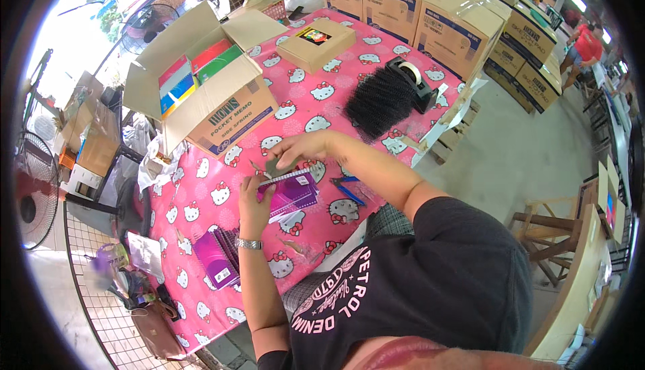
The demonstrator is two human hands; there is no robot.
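Note:
A purple notebook (295, 192) with a row of holes along its far edge lies in front of me, with more purple covers under it. My left hand (254, 199), a metal watch on its wrist, is closed on the notebook's left end. My right hand (299, 150) reaches over the far edge with bent fingers; a small dark thing shows by its fingertips, too unclear to name. Blue-handled pliers (349, 191) lie right of the notebook. More purple notebooks (218, 257) are stacked left of my left forearm.
Black spiral coils (379, 105) are heaped beside a black tape dispenser (420, 88). An opened carton (232, 118) of colourful notepads and a flat brown box (316, 44) stand farther back. Stacked cartons (447, 31) line the far right. Bags (154, 326) sit at the left edge.

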